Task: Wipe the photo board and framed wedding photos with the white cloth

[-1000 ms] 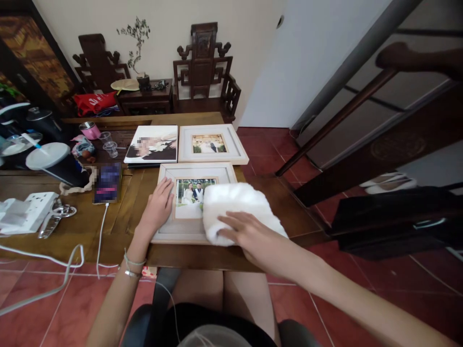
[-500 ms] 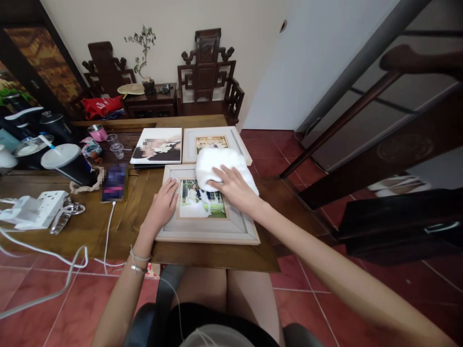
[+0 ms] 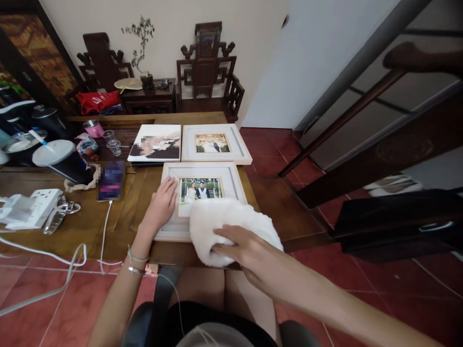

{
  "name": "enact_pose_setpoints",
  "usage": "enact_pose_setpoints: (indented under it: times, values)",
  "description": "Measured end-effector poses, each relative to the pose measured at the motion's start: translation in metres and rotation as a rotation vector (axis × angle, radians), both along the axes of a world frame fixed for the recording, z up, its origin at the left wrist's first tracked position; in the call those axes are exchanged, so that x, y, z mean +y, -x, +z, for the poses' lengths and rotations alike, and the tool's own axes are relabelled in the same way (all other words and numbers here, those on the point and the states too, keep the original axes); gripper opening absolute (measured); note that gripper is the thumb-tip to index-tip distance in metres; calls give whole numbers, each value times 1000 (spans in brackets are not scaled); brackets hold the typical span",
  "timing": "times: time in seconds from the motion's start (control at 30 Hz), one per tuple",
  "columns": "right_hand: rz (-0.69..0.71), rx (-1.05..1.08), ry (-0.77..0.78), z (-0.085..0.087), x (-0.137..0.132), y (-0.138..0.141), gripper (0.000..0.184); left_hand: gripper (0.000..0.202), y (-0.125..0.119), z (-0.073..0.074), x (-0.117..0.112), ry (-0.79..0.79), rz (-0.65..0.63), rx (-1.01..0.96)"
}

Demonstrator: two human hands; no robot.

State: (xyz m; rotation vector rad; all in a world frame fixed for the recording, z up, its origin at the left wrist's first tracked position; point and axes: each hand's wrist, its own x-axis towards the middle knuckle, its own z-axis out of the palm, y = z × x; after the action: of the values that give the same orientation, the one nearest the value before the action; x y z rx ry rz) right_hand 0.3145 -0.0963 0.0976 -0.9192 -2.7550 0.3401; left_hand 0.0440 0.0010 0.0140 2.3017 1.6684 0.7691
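A pale wooden picture frame [image 3: 227,173] with a wedding photo lies flat at the near edge of the wooden table [image 3: 87,221]. My left hand [image 3: 161,206] rests flat on the frame's left border, fingers stretched out. My right hand [image 3: 240,246] presses on a fluffy white cloth [image 3: 224,222], which covers the frame's near right corner and lower edge. The fingers lie on top of the cloth, slightly curled.
A second framed photo [image 3: 215,143] and a frameless photo print [image 3: 155,143] lie further back. A phone [image 3: 110,181] with a cable, a white power strip [image 3: 32,208], lidded cups [image 3: 54,156] and small plastic cups sit at the left. Carved chairs stand by the wall; a stair rail rises at the right.
My right hand has drawn the white cloth from the frame's far right corner down to its near edge. The left hand has stayed on the frame's left border.
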Motion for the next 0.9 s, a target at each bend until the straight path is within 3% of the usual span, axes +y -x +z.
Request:
enact_pose_setpoints:
  times: [0.1, 0.23, 0.33, 0.43, 0.6, 0.77, 0.83, 0.9]
  values:
    - [-112, 8, -77, -15, 25, 8, 67, 42, 2, -3, 2, 6, -10, -12]
    - [-219, -49, -180, -36, 88, 14, 67, 42, 3, -4, 2, 15, -14, -36]
    - [-226, -125, -247, -39, 126, 17, 72, 41, 3, -3, 2, 22, -9, -48]
    - [-205, -217, -275, -40, 136, 20, 70, 41, 3, -1, 1, 25, 1, -51]
    - [-127, -244, -232, -41, 91, 13, 60, 41, 1, 4, -2, 21, -3, -35]
    - [3, -163, -49, -13, 16, 2, 65, 41, -1, 6, -3, 12, 0, -34]
    - [39, -137, 14, -3, -2, 5, 65, 41, -1, 5, -2, 20, -1, -27]
    - [30, -137, 34, -4, -5, 12, 61, 42, 0, 3, -1, 33, -8, -10]
